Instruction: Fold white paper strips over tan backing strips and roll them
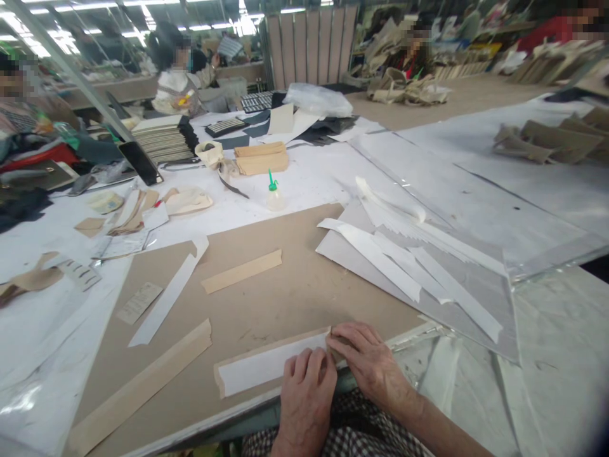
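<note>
A white strip (266,368) lies on top of a slightly larger beige strip (218,379) at the front edge of the brown board (290,298). The fingers of my left hand (308,387) are bent and closed at the strips' right part, pressing the white one. My right hand (366,358) is closed at their right end, its fingertips gripping the beige strip; the exact pinch is partly hidden. Farther left on the board are a long beige strip (147,384), a short beige strip (242,271), a narrow white strip (164,301) and a small card (139,303).
White strips (375,257) lie on a grey sheet (495,327) at the right. Behind the board stand a bottle with a green nozzle (275,197) and a beige stack (261,158). A phone (141,162) leans by a slanted pole (71,63). Other people sit farther back.
</note>
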Action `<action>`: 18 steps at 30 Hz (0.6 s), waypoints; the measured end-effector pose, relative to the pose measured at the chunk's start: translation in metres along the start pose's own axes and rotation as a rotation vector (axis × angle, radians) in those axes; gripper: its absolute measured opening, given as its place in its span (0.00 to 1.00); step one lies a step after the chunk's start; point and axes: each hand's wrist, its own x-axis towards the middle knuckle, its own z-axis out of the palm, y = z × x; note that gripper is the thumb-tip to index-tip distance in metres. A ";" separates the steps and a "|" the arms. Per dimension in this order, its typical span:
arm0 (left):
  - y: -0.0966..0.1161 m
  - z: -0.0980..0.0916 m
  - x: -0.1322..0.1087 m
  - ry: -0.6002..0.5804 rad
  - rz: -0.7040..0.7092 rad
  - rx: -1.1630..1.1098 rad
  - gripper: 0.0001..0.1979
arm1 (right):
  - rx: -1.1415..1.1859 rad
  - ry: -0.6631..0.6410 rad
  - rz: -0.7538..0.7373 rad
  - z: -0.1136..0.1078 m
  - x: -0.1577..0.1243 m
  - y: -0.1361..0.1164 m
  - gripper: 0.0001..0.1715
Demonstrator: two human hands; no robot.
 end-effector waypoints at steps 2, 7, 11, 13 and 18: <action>-0.001 -0.001 0.002 -0.019 0.034 0.021 0.19 | -0.006 0.006 -0.004 0.000 0.000 0.001 0.21; -0.007 -0.001 0.002 -0.016 0.146 0.022 0.20 | 0.005 0.027 -0.003 -0.001 0.000 0.000 0.21; -0.009 0.000 0.002 -0.006 0.166 0.013 0.21 | 0.037 0.022 0.018 -0.001 -0.001 -0.001 0.21; -0.009 0.000 0.003 0.002 0.171 0.015 0.20 | 0.045 0.022 0.019 0.000 -0.002 0.000 0.21; -0.008 0.000 0.005 0.009 0.155 -0.036 0.16 | 0.057 0.007 0.023 0.002 -0.003 0.001 0.21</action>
